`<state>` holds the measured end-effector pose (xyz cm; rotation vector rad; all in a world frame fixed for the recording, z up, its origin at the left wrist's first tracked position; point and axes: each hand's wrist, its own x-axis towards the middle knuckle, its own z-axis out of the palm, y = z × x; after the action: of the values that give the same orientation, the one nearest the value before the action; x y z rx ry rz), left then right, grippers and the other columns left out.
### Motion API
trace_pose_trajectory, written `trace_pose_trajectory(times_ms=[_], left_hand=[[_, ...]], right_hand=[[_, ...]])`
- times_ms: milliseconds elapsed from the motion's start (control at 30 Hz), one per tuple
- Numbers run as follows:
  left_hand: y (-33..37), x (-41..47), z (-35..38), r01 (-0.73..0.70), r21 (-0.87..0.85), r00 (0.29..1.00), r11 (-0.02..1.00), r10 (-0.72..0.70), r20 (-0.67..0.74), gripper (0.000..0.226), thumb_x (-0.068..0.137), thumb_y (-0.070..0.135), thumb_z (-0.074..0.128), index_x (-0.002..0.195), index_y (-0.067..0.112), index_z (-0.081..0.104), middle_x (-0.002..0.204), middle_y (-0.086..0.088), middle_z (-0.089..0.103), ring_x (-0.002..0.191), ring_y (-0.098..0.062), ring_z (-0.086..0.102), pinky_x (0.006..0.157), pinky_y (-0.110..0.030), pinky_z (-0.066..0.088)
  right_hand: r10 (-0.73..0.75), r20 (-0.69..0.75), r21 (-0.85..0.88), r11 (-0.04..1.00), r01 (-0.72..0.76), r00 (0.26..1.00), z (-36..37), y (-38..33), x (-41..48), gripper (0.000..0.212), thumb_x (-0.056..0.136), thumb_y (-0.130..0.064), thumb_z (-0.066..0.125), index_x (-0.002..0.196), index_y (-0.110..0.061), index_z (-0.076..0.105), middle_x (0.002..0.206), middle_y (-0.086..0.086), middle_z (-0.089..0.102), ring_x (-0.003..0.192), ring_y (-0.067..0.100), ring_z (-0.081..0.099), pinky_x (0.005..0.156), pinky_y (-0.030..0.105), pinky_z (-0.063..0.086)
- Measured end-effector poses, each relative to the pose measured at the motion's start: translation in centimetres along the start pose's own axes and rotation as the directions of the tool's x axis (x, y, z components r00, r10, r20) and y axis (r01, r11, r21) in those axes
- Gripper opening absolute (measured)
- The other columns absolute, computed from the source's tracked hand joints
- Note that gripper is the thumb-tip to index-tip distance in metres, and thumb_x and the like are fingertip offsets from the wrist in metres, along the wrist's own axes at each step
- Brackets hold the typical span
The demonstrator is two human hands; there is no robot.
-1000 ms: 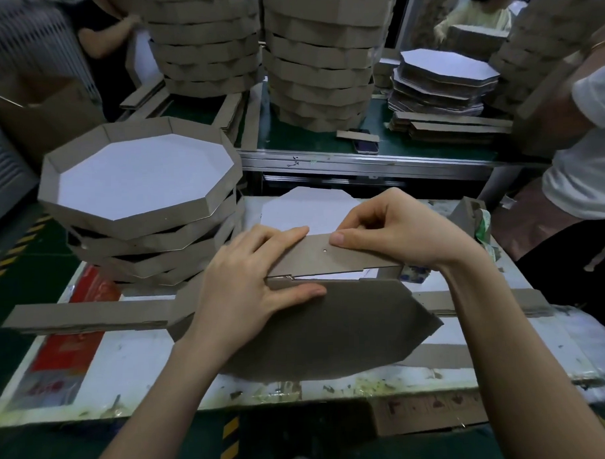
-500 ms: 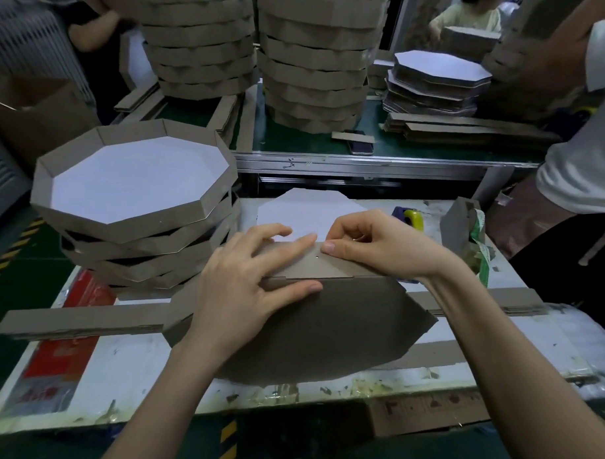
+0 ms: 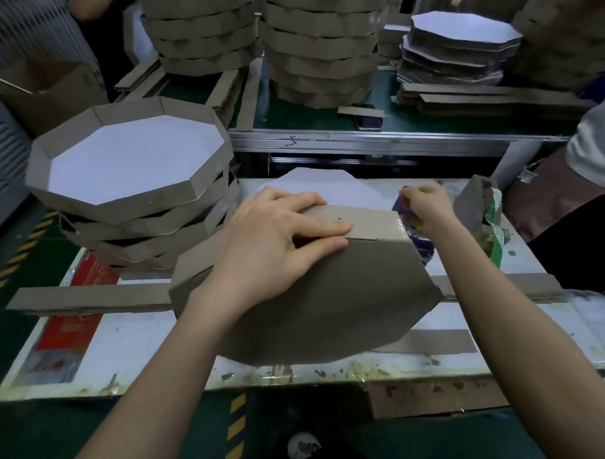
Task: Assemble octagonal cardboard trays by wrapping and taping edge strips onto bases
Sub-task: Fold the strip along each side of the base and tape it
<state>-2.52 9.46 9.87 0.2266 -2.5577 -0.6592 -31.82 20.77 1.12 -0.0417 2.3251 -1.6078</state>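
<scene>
A brown octagonal cardboard base (image 3: 324,304) lies tilted on the white table, underside up. An edge strip (image 3: 373,223) stands folded against its far side. My left hand (image 3: 277,240) holds the strip to the base, fingers over the strip and thumb on the base. My right hand (image 3: 427,204) has its fingers curled at a blue and yellow tape dispenser (image 3: 414,232) just right of the strip; the grip itself is blurred. A white octagonal sheet (image 3: 313,184) lies behind the strip.
A stack of finished trays (image 3: 131,187) stands at the left. Long cardboard strips (image 3: 91,298) lie across the table. Taller tray stacks (image 3: 318,46) and flat bases (image 3: 459,48) fill the far bench. A person (image 3: 590,171) stands at the right.
My right hand left the strip and moved right to the tape dispenser. My left hand shifted along the strip and now holds it alone.
</scene>
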Motion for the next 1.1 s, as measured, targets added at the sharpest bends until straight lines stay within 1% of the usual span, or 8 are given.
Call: trace_pose_trajectory(times_ms=[133, 233, 367, 467, 700, 900, 1000, 1100], left_hand=[[0.9, 1.3, 1.0, 0.017, 0.043, 1.000, 0.999, -0.017, 0.002, 0.030, 0.083, 0.057, 0.053, 0.108, 0.049, 0.068, 0.121, 0.017, 0.064, 0.106, -0.016, 0.052, 0.091, -0.042, 0.044], [1.6, 2.5, 1.7, 0.012, 0.083, 1.000, 0.996, -0.014, 0.023, 0.030, 0.083, 0.059, 0.053, 0.108, 0.050, 0.068, 0.120, 0.018, 0.064, 0.107, -0.015, 0.051, 0.088, -0.035, 0.041], [2.2, 3.8, 2.7, 0.014, 0.134, 0.999, 0.991, -0.020, 0.043, 0.030, 0.083, 0.060, 0.051, 0.108, 0.053, 0.067, 0.119, 0.020, 0.064, 0.107, -0.014, 0.051, 0.084, -0.031, 0.037], [2.4, 4.4, 3.2, 0.008, 0.168, 1.000, 0.986, -0.012, 0.027, 0.028, 0.084, 0.060, 0.052, 0.106, 0.053, 0.068, 0.116, 0.020, 0.065, 0.104, -0.013, 0.052, 0.081, -0.029, 0.035], [1.9, 5.0, 3.8, 0.044, 0.190, 0.999, 0.981, -0.041, -0.020, 0.024, 0.084, 0.061, 0.054, 0.103, 0.055, 0.068, 0.112, 0.022, 0.066, 0.103, -0.012, 0.053, 0.079, -0.031, 0.040], [1.4, 5.0, 3.6, 0.069, 0.190, 0.997, 0.979, -0.065, -0.030, 0.025, 0.084, 0.060, 0.053, 0.104, 0.056, 0.067, 0.114, 0.021, 0.065, 0.105, -0.014, 0.053, 0.079, -0.035, 0.043], [1.4, 4.9, 3.5, 0.076, 0.184, 0.997, 0.980, -0.072, -0.032, 0.026, 0.084, 0.060, 0.052, 0.105, 0.055, 0.067, 0.114, 0.021, 0.065, 0.105, -0.014, 0.053, 0.079, -0.035, 0.042], [1.5, 4.7, 3.4, 0.084, 0.182, 0.996, 0.980, -0.078, -0.042, 0.026, 0.084, 0.060, 0.053, 0.104, 0.055, 0.068, 0.113, 0.021, 0.065, 0.103, -0.012, 0.052, 0.078, -0.033, 0.040]], right_hand=[[0.163, -0.214, -0.203, 0.957, -0.207, 0.963, -1.7, 5.1, 5.4, 0.012, 0.094, -0.004, 0.052, 0.104, 0.002, 0.055, 0.105, 0.019, 0.055, 0.089, 0.027, 0.054, 0.070, 0.035, 0.045], [0.297, -0.208, -0.213, 0.916, -0.339, 0.932, -2.3, 8.0, 7.7, 0.037, 0.097, -0.005, 0.052, 0.131, 0.010, 0.048, 0.134, 0.024, 0.049, 0.114, 0.031, 0.053, 0.079, 0.035, 0.039], [0.298, -0.134, -0.260, 0.910, -0.324, 0.945, -2.3, 9.2, 8.7, 0.002, 0.093, -0.008, 0.058, 0.094, -0.007, 0.059, 0.113, 0.017, 0.055, 0.100, 0.030, 0.058, 0.082, 0.039, 0.052], [0.344, -0.134, -0.238, 0.899, -0.367, 0.929, -2.4, 9.9, 9.8, 0.016, 0.091, -0.008, 0.060, 0.105, 0.000, 0.056, 0.114, 0.023, 0.060, 0.103, 0.036, 0.062, 0.089, 0.049, 0.055], [0.433, -0.082, 0.013, 0.901, -0.434, 0.898, -2.7, 9.4, 10.8, 0.021, 0.087, 0.000, 0.062, 0.107, 0.001, 0.056, 0.114, 0.019, 0.065, 0.101, 0.032, 0.063, 0.094, 0.051, 0.054], [0.442, -0.189, 0.293, 0.877, -0.380, 0.877, -1.9, 10.1, 9.5, 0.022, 0.084, -0.019, 0.072, 0.084, -0.004, 0.056, 0.102, 0.012, 0.063, 0.085, 0.027, 0.063, 0.069, 0.038, 0.055], [0.480, -0.213, 0.361, 0.848, -0.389, 0.851, -1.6, 10.4, 8.9, 0.028, 0.084, -0.025, 0.076, 0.091, -0.007, 0.057, 0.085, 0.006, 0.059, 0.067, 0.019, 0.054, 0.056, 0.031, 0.046], [0.530, -0.189, 0.443, 0.797, -0.410, 0.827, -1.0, 9.3, 8.5, 0.020, 0.083, -0.015, 0.071, 0.096, -0.006, 0.060, 0.084, 0.005, 0.060, 0.071, 0.022, 0.058, 0.062, 0.034, 0.053]])
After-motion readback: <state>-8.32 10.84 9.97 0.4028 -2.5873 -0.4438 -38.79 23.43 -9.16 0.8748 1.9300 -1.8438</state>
